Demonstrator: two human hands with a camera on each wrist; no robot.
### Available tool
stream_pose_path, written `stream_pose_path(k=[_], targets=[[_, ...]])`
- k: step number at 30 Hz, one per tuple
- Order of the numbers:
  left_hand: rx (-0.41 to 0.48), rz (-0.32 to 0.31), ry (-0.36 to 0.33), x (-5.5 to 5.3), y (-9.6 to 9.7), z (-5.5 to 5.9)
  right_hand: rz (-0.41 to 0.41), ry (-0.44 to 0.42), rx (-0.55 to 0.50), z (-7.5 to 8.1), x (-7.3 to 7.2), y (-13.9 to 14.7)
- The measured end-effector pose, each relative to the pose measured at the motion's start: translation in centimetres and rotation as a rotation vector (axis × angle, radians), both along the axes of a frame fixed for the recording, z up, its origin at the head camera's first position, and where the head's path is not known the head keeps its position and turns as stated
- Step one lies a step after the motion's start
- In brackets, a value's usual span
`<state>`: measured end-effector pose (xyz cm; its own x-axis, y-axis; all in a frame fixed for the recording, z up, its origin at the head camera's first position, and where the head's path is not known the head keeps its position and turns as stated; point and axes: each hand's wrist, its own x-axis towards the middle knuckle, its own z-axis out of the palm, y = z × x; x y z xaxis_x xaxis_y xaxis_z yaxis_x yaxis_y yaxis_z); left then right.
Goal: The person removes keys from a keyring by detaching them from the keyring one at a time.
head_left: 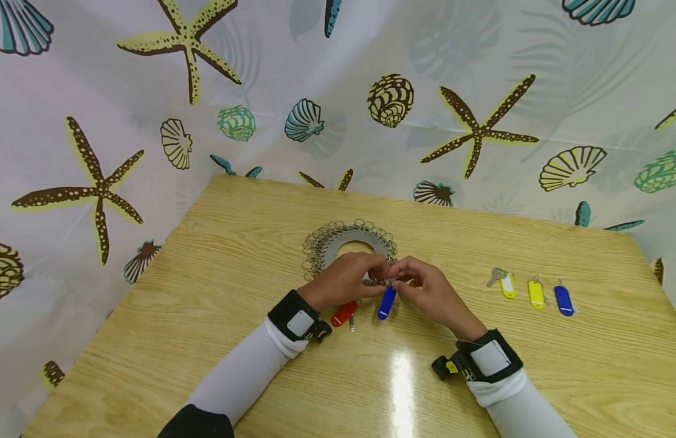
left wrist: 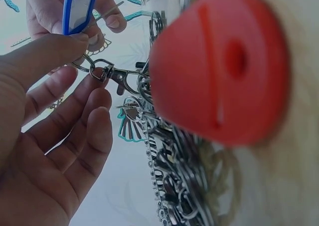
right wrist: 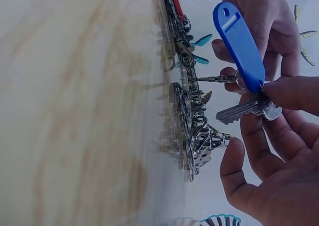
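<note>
A flat metal ring [head_left: 331, 246] edged with several swivel clasps and split rings lies on the table. At its near edge my left hand [head_left: 343, 277] pinches a split ring [left wrist: 85, 63] joined to one swivel clasp [left wrist: 118, 76]. My right hand [head_left: 430, 295] pinches the end of a blue key tag [right wrist: 240, 45], where a silver key [right wrist: 241, 112] hangs beside it. The tag's end and the split ring meet between both hands' fingertips. Close by my left hand, a red key tag [head_left: 344, 313] with a key [head_left: 352, 323] is attached at the metal ring's edge.
To the right on the wooden table [head_left: 535, 365] lie a yellow-edged white tag [head_left: 507, 286] with a key [head_left: 496, 277], a yellow tag [head_left: 536, 294] and another blue tag [head_left: 563, 300]. A shell-patterned cloth [head_left: 338, 79] hangs behind the table.
</note>
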<state>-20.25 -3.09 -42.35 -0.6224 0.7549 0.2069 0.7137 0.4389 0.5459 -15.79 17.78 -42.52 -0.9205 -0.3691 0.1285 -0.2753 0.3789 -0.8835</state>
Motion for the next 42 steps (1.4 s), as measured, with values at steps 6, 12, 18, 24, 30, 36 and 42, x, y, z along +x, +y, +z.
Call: stream_pose_path(k=[6, 12, 18, 24, 30, 36, 42], targets=[[0.009, -0.007, 0.002, -0.01, -0.03, 0.04, 0.005, -0.011, 0.000, 0.13, 0.07, -0.05], [0.048, -0.035, -0.009, -0.08, -0.09, 0.05, -0.027, 0.016, 0.034, 0.27, 0.14, -0.34], [0.081, -0.053, -0.015, -0.09, -0.16, 0.07, -0.067, 0.054, 0.071, 0.55, 0.32, -0.59], [0.096, -0.062, -0.012, -0.09, -0.13, 0.02, -0.086, 0.098, 0.084, 0.88, 0.48, -0.61], [0.109, -0.076, -0.024, -0.06, -0.14, -0.12, -0.107, 0.117, 0.102, 0.70, 0.34, -0.55], [0.119, -0.070, -0.066, 0.02, -0.17, -0.13, -0.126, 0.138, 0.130, 0.55, 0.25, -0.54], [0.099, -0.042, -0.100, 0.06, -0.09, 0.13, -0.130, 0.187, 0.154, 0.60, 0.27, -0.56]])
